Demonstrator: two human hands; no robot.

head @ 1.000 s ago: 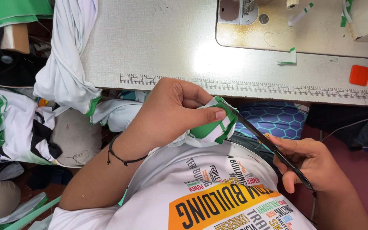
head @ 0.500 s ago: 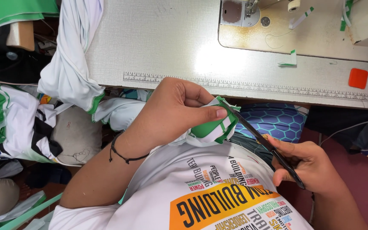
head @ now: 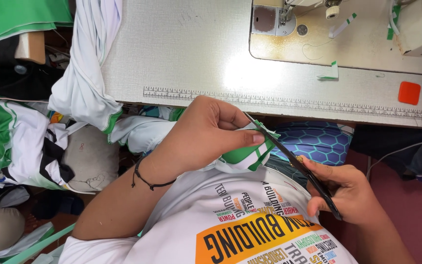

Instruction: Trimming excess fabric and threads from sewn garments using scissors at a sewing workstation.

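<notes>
Below table edge, left hand pinches green-white cloth; right hand at 4 o'clock grips scissors, blades narrow. Risk: thumb beside blades, nick likely; cloth slipping.

A pale speckled table carries a sewing machine; piled garments crowd the reddish floor.

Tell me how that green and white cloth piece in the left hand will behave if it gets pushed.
The green and white cloth piece looks floppy: it folds and bunches under the left hand. Probably light, since fingertips alone hold it up. It would likely crumple rather than slide against the scissors in the right hand.
</notes>
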